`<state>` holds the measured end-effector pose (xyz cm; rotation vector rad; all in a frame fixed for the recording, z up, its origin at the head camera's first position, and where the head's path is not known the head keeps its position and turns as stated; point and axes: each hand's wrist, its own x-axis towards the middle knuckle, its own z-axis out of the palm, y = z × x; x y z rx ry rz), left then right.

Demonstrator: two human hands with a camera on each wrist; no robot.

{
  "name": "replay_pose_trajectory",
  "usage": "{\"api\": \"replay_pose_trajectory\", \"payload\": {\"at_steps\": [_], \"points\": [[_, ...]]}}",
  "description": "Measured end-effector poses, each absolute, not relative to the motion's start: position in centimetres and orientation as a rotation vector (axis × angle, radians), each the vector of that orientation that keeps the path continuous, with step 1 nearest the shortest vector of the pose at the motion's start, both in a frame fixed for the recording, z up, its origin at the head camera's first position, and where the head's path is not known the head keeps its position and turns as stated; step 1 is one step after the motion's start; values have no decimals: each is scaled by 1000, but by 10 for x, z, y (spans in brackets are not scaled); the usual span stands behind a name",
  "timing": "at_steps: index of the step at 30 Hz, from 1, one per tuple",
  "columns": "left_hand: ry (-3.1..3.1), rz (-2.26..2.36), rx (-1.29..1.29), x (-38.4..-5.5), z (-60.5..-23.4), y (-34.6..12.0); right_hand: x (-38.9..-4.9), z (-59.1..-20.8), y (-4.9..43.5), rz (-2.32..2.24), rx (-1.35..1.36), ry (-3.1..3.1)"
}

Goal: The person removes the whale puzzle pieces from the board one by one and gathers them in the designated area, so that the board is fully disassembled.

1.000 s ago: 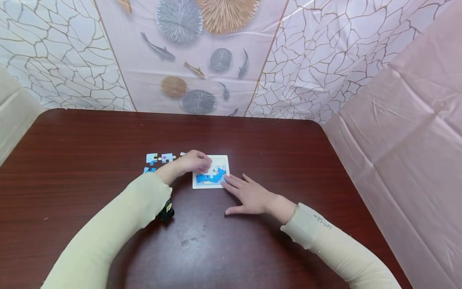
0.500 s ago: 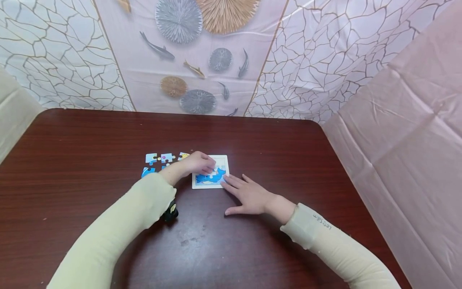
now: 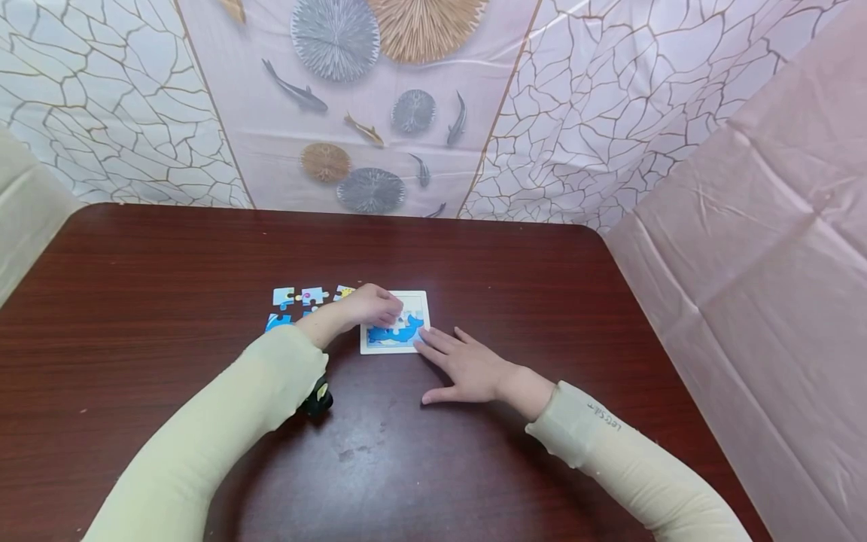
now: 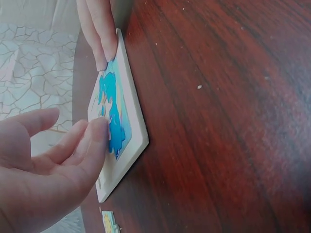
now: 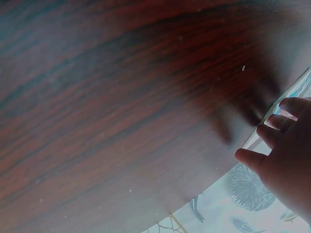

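Note:
A white-framed jigsaw puzzle board (image 3: 395,349) lies on the table, with a blue whale picture assembled along its near part. My left hand (image 3: 372,305) is over the board's left side. In the left wrist view its fingertips (image 4: 99,128) touch the puzzle surface, while the thumb stands apart from them and no piece shows between. My right hand (image 3: 470,369) has its fingers stretched out, their tips resting on the board's right edge. Loose puzzle pieces, among them a light blue one (image 3: 284,296) and one with a yellow print (image 3: 344,291), lie left of the board.
More loose pieces, such as a blue one (image 3: 278,321), are partly covered by the left forearm. A black wrist camera (image 3: 318,397) hangs under the left sleeve. The dark wooden table (image 3: 542,286) ends at a patterned cloth backdrop (image 3: 433,150).
My left hand has shifted slightly right over the board, uncovering more of the loose pieces, then has stayed nearly in place. The right hand has not moved.

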<state>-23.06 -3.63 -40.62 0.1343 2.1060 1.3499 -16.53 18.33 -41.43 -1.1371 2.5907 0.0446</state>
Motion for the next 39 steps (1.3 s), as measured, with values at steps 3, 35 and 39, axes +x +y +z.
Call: {"api": "replay_pose_trajectory", "payload": {"at_steps": [3,35,39], "points": [[2070,1334,147,-230,-404,-38,-165,-414,183,55,-1138,2593],[2308,1323,107,-230,-415,-22,-165,-416,184,43,-1155,2602],[2325,1352,105,-229,-415,-23,-165,-417,184,48,-1152,2600]]}}
